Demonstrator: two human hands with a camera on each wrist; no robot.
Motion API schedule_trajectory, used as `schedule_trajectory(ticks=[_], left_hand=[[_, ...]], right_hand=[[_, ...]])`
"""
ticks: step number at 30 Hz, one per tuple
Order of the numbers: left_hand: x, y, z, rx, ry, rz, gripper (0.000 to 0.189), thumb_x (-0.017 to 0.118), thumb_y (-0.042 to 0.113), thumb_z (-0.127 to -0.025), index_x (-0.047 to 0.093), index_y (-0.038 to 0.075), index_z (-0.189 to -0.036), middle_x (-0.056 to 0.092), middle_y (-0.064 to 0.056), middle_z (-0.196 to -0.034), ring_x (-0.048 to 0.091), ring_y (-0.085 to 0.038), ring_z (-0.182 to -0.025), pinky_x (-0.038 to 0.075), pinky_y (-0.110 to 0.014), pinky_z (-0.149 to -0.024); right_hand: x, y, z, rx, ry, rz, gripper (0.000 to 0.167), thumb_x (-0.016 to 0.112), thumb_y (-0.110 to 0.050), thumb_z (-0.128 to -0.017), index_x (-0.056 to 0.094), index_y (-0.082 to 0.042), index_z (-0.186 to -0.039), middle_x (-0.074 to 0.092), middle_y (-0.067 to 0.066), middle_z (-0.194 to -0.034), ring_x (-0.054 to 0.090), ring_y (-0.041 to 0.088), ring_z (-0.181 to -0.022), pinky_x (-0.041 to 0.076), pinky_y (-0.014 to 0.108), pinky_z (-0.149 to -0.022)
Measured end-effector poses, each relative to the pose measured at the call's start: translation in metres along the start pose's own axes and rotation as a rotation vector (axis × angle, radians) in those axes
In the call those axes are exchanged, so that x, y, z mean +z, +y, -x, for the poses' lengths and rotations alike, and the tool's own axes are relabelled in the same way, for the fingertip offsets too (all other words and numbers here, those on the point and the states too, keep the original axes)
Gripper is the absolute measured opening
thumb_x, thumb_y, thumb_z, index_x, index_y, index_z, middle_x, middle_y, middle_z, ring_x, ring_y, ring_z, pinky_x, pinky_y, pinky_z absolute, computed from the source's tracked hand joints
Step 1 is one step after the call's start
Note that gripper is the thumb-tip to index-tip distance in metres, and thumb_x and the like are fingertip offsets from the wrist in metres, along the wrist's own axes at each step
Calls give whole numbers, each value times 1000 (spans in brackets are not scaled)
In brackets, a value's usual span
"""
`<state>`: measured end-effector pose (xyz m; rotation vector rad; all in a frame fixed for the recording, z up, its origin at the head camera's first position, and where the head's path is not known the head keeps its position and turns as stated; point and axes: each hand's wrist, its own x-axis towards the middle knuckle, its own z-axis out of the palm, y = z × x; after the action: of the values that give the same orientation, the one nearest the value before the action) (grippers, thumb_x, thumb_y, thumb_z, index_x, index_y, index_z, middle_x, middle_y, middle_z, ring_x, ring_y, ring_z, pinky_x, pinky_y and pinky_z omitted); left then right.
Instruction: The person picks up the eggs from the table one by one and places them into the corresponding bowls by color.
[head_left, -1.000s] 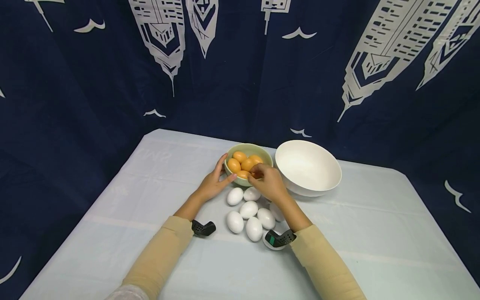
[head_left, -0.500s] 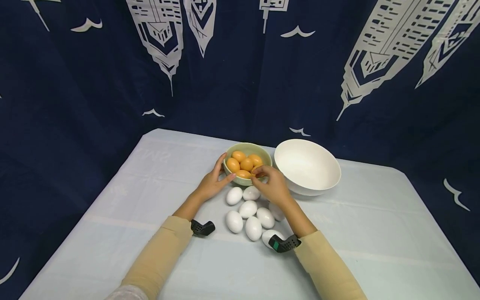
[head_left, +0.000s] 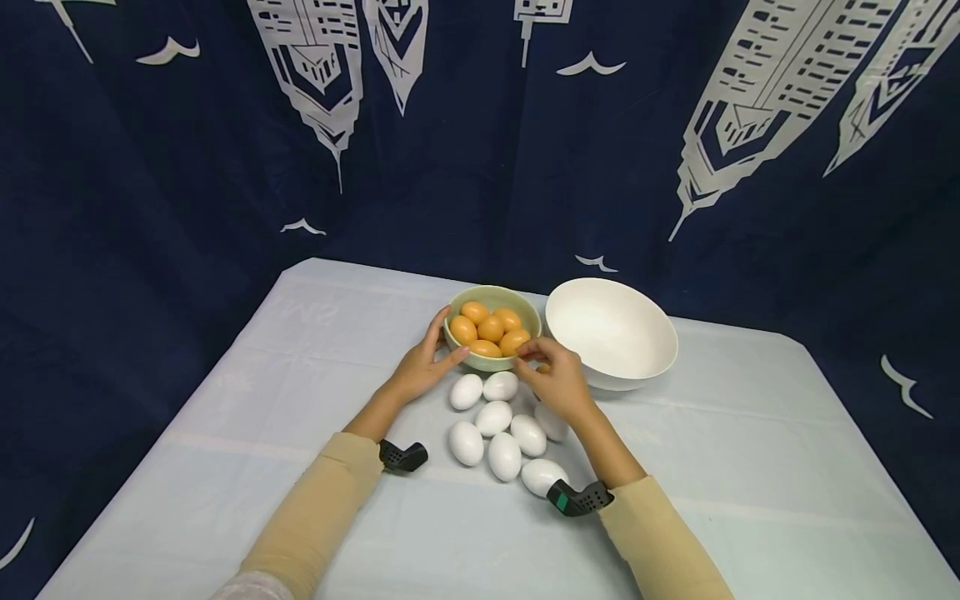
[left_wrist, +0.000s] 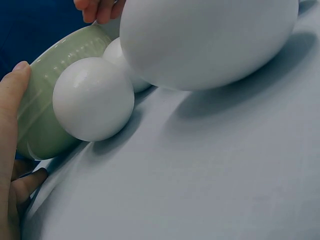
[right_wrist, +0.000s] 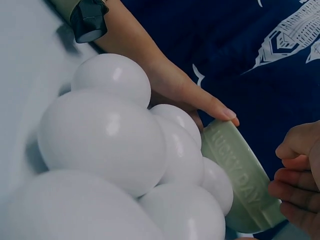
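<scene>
Around the left side of a small green bowl (head_left: 459,353) my left hand (head_left: 420,368) holds on, thumb at the near rim and fingers on the far side. Several orange eggs (head_left: 491,328) lie in that bowl. My right hand (head_left: 557,377) is at the bowl's right rim, its fingers loosely bent with nothing seen between them in the right wrist view. Whether its fingertips touch the rim, I cannot tell. A bit of orange (head_left: 543,367) shows beneath that hand, mostly hidden. Several white eggs (head_left: 505,456) lie on the table in front of the bowl.
A large white bowl (head_left: 611,329) stands right of the green one, close behind my right hand. One white egg (head_left: 551,422) is partly covered by my right hand and wrist. A pale cloth covers the table (head_left: 720,467); a dark blue printed curtain (head_left: 465,192) hangs behind.
My right hand has drawn back from inside the green bowl to its right rim, leaving an orange egg there in full view. My left hand keeps its place on the bowl.
</scene>
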<state>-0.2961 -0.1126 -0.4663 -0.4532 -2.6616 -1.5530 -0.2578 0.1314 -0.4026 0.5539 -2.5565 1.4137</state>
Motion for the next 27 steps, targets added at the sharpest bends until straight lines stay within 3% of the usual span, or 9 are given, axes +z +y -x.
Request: schedule_trajectory(ticks=[3, 5, 10, 17, 27], left_hand=[[0, -1, 0, 2, -1, 3, 81, 57, 51, -95, 7, 35, -156, 32, -11, -155, 45, -29, -132, 30, -55, -109], [0, -1, 0, 0, 0, 5, 81, 57, 51, -95, 7, 36, -156, 33, -11, -155, 45, -29, -132, 30, -54, -108], [0, -1, -1, 3, 0, 5, 81, 57, 53, -95, 7, 37, -156, 36, -10, -153, 46, -28, -132, 31, -54, -108], [1, -1, -1, 1, 0, 7, 81, 57, 53, -95, 6, 37, -156, 35, -11, -154, 45, -29, -132, 30, -55, -108], [1, -1, -1, 5, 3, -1, 80, 57, 51, -96, 6, 36, -156, 34, -10, -154, 45, -28, -132, 30, -53, -109]], right_hand=[[-2, 3, 3, 0, 7, 8, 16, 69, -7, -88, 67, 2, -100, 69, 13, -96, 66, 28, -96, 53, 43, -86], [-3, 5, 6, 2, 9, 14, 16, 69, -6, -88, 67, 3, -101, 69, 13, -97, 65, 29, -96, 52, 46, -89], [-7, 9, 12, 34, -2, 46, 21, 67, -5, -87, 67, 5, -105, 68, 16, -102, 64, 28, -96, 52, 42, -87], [-7, 14, 24, -28, 54, 217, 23, 68, -5, -83, 68, 4, -104, 68, 12, -98, 65, 27, -92, 52, 42, -82], [-6, 16, 38, -27, 128, 421, 26, 71, -7, -83, 67, 5, -106, 66, 17, -101, 63, 32, -94, 51, 45, -82]])
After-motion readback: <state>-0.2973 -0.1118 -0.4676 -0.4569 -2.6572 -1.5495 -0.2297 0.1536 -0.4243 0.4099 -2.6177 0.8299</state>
